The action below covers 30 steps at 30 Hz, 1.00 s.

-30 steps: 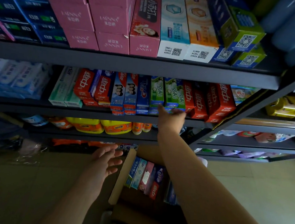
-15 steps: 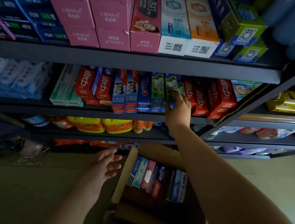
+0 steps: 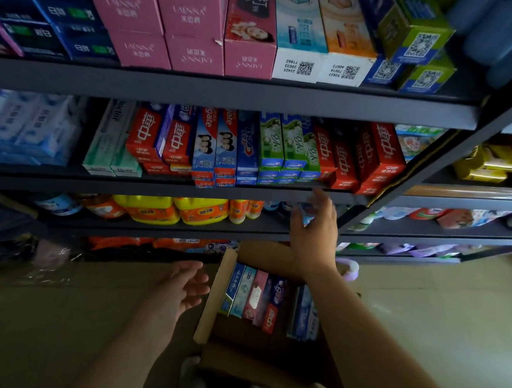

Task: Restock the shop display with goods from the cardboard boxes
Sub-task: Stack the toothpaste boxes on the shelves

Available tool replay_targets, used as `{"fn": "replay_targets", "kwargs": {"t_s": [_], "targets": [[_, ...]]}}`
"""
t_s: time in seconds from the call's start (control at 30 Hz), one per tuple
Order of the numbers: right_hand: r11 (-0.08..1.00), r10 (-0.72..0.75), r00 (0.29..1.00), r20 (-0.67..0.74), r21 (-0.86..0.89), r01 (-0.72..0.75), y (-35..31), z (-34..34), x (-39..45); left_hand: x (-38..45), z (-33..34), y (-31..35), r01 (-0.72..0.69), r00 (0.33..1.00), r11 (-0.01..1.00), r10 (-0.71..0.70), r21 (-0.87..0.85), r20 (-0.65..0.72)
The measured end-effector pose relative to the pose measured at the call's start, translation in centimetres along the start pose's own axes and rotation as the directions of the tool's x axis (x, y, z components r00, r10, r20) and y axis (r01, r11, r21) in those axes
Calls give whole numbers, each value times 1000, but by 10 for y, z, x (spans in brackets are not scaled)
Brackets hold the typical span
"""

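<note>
Your right hand hangs with relaxed, empty fingers just below the toothpaste; your left hand is open beside the box.

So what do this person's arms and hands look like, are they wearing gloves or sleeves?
No gloves and no sleeves in view. The left hand and right hand are bare, and both forearms are uncovered as far as the picture shows. No watch, ring or bracelet shows, though the light is dim.
</note>
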State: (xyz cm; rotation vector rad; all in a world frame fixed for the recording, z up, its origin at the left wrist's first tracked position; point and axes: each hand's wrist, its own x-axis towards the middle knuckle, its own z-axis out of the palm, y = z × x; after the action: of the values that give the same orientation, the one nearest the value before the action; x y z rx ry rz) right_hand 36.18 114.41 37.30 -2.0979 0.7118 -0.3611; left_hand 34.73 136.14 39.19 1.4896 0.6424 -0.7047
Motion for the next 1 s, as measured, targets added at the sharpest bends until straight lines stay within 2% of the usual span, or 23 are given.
{"fn": "replay_targets", "kwargs": {"t_s": [0.1, 0.17, 0.27, 0.5, 0.57, 0.73, 1.0], "targets": [[988, 147, 988, 40, 42, -148, 36, -8, -46, 5, -4, -12, 2, 1000, 999, -3, 50, 24], [965, 258, 960, 107, 11, -261, 60, -12, -74, 10, -7, -24, 20, 999, 994, -23, 107, 27], [930, 367, 921, 129, -29, -366, 90, -11, -110, 22, -14, -48, 51, 998, 981, -56, 189, 22], [788, 612, 770, 181, -58, -613, 144, 8, -159, 38, -36, -99, 98, 995, 954, -103, 285, 3], [764, 640, 740, 209, -68, -642, 157, 14, -167, 41, -38, -111, 113, 993, 955, -116, 273, -6], [760, 645, 714, 272, -130, -637, 199, 32, -169, 61, -32, -149, 103, 995, 969, -102, 224, -16], [774, 632, 707, 318, -212, -596, 318, 89, -132, 159, 20, -241, -35, 993, 969, 6, 246, 115]]}}
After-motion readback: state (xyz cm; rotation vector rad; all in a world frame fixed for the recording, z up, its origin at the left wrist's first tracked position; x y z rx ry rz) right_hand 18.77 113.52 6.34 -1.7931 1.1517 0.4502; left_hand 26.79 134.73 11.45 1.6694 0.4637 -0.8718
